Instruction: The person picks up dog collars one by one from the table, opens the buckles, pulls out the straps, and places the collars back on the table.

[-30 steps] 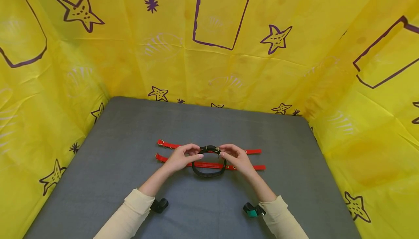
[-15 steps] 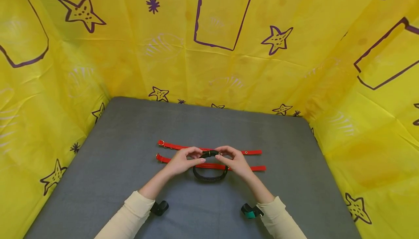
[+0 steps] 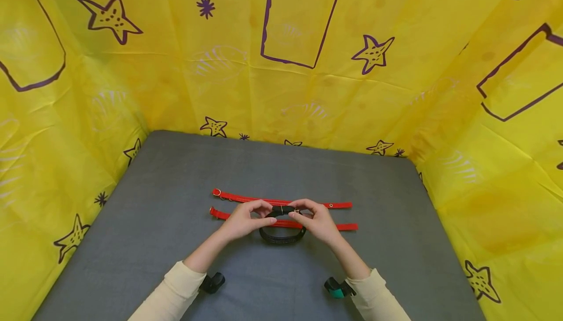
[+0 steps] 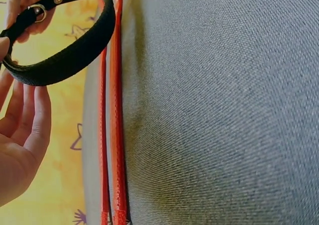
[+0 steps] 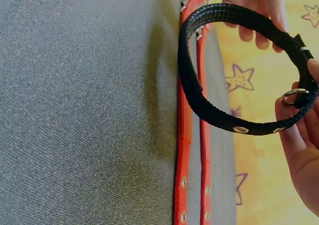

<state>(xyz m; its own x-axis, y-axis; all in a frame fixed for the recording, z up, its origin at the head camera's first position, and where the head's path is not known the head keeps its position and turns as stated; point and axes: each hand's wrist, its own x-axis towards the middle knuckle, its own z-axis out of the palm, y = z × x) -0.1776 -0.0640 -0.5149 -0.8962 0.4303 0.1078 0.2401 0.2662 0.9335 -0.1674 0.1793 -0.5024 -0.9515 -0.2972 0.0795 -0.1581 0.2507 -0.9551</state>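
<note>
A black collar (image 3: pixel 282 240), closed into a loop, is held above the table by both hands. My left hand (image 3: pixel 247 219) pinches its far side from the left between thumb and fingers. From the right, my right hand (image 3: pixel 320 220) pinches the same stretch, close to a metal ring (image 5: pixel 295 97). Metal eyelets (image 5: pixel 241 130) show along the strap in the right wrist view. Behind and below the loop, two red collars lie stretched out side by side, the far red collar (image 3: pixel 239 198) and the near red collar (image 3: pixel 349 226); hands and loop cover parts of them.
The grey cloth-covered table (image 3: pixel 281 169) is bounded by yellow fabric walls (image 3: pixel 176 81) at the back and both sides. Black wrist straps (image 3: pixel 213 283) sit below the sleeves.
Both hands have come slightly nearer the table's front with the black collar, and its held far stretch has tilted. The red collars have not moved.
</note>
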